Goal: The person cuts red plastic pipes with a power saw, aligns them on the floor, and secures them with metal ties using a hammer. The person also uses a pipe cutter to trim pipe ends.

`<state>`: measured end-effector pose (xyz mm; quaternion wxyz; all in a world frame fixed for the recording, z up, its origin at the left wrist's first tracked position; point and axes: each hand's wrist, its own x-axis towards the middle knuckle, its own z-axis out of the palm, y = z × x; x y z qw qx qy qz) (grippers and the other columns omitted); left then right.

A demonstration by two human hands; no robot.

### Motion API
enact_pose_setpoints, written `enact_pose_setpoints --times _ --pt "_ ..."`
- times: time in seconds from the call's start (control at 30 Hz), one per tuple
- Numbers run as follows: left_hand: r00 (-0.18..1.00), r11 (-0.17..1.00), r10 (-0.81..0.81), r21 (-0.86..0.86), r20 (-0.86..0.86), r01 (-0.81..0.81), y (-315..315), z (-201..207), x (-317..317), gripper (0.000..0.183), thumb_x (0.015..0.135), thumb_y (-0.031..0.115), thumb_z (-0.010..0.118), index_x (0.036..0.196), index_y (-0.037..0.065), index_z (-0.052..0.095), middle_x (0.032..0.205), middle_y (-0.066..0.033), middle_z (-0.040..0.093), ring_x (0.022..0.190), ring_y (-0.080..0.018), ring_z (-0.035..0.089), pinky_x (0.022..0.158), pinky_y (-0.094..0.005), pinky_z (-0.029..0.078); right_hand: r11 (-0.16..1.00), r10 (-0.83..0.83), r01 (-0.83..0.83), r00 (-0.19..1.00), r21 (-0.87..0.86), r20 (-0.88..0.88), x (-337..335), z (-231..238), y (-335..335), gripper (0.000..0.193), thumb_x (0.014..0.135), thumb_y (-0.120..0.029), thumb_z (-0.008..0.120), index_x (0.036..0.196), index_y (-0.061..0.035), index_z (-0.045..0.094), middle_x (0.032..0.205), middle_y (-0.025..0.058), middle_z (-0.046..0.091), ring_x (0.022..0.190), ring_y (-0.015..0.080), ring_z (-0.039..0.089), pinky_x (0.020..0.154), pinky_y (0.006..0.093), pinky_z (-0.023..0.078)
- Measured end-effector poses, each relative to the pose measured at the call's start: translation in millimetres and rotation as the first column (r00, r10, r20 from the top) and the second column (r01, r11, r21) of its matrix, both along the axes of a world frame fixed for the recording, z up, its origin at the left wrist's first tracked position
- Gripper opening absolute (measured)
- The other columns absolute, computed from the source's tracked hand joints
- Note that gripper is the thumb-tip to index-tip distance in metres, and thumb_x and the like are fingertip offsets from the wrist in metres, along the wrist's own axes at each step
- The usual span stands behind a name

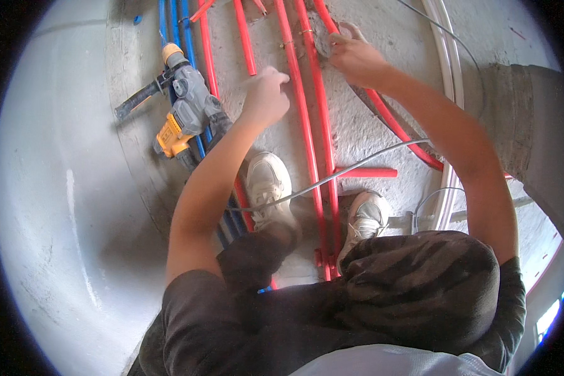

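Note:
My right hand (pixel 359 61) is closed around a red pipe (pixel 390 116) at the upper middle. This pipe slants from the top edge down to the right, past my right shoe. Left of it, my left hand (pixel 267 98) hovers low over the floor, slightly blurred. Its fingers are curled inward, with one knuckle pointing right; whatever they hold is hidden. The end of a short red pipe (pixel 244 37) lies right by its fingertips. Two long red pipes (pixel 305 122) run side by side between my hands.
A grey and yellow rotary hammer (pixel 191 103) lies on blue pipes (pixel 188 31) at the left. A grey cable (pixel 351 168) crosses above my shoes (pixel 269 182). White pipes (pixel 448 75) run along the right. A short red pipe piece (pixel 373 172) lies near my right shoe. A pale wall (pixel 50 188) stands left.

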<state>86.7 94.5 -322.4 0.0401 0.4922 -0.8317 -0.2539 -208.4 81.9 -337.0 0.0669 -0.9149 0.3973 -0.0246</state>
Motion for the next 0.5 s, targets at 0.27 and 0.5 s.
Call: enact_pose_setpoints --times 0.27,0.5 --pt "0.996 0.995 -0.071 0.062 -0.051 0.074 40 8 -1 0.028 0.085 -0.001 0.072 0.112 0.005 0.065 0.114 -0.0157 0.063 0.105 -0.0429 0.066 0.088 -0.0527 0.054 0.973 0.039 -0.062 0.993 -0.222 -0.107 4 -3 6 0.015 0.084 -0.021 0.068 0.096 -0.0147 0.076 0.103 0.0006 0.073 0.124 0.0233 0.063 0.126 0.0617 0.027" --pt "0.992 0.992 -0.124 0.005 0.026 0.124 29 4 10 0.022 0.087 -0.004 0.066 0.106 0.005 0.069 0.105 -0.0179 0.067 0.101 -0.0422 0.067 0.087 -0.0516 0.055 0.861 -0.474 0.497 0.861 -0.105 0.186 -87 37 -12 0.027 0.092 -0.022 0.068 0.115 -0.0109 0.074 0.114 0.0080 0.073 0.125 0.0300 0.064 0.120 0.0569 0.038"
